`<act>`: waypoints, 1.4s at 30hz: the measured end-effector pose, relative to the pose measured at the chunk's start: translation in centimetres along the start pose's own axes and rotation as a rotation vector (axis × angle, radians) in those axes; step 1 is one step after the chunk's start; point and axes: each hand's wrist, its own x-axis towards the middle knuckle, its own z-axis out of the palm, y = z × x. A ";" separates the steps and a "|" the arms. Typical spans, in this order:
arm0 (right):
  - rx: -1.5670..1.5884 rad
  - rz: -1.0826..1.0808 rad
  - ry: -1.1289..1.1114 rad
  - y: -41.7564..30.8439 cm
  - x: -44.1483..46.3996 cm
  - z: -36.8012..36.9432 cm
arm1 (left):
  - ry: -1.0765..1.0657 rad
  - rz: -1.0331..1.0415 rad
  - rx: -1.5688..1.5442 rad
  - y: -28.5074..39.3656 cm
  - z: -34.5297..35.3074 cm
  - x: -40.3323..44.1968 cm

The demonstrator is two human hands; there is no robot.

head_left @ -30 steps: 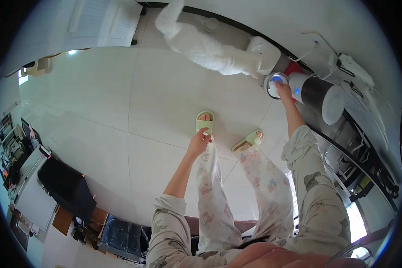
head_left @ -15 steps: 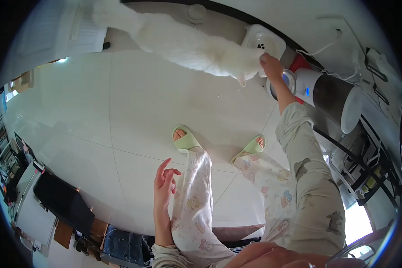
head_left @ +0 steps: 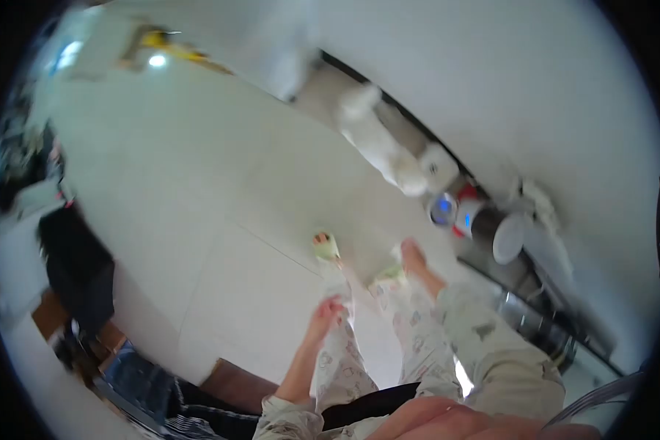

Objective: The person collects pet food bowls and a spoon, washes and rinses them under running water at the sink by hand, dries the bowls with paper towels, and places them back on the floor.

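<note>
My left hand (head_left: 327,315) hangs over my left trouser leg (head_left: 339,359), its fingers blurred. In front of my right foot, my right hand (head_left: 413,257) is lowered over the floor, also smeared by motion; nothing shows in it. A white cat (head_left: 383,149) stands farther off along the wall, apart from both hands, with its head near a white bowl stand (head_left: 438,168) bearing a paw mark. Beside it are a round metal bowl (head_left: 443,210) and a feeder with a dark and white body (head_left: 488,226). My feet wear green slippers (head_left: 325,247).
Pale floor tiles (head_left: 198,191) stretch to the left. A black chair (head_left: 76,264) stands at the left, with a brown box (head_left: 235,385) nearer to me. A dark rack (head_left: 535,315) is at the right. Something yellow (head_left: 176,50) lies far off.
My right hand has left the cat's head and drawn back toward my legs. The view has swung and pulled back, so the cat and feeder look smaller and farther away.
</note>
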 end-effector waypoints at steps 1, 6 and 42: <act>0.062 -0.137 -0.043 -6.1 -4.7 -0.6 | 0.033 0.002 -0.107 0.5 -0.3 -3.0; -0.047 -0.925 -0.422 -36.4 -26.0 -8.3 | -0.029 0.038 -0.796 9.2 -5.3 -18.4; 0.151 -1.051 -1.541 -179.3 -21.3 0.8 | 0.043 0.914 -1.677 91.9 -100.7 -37.8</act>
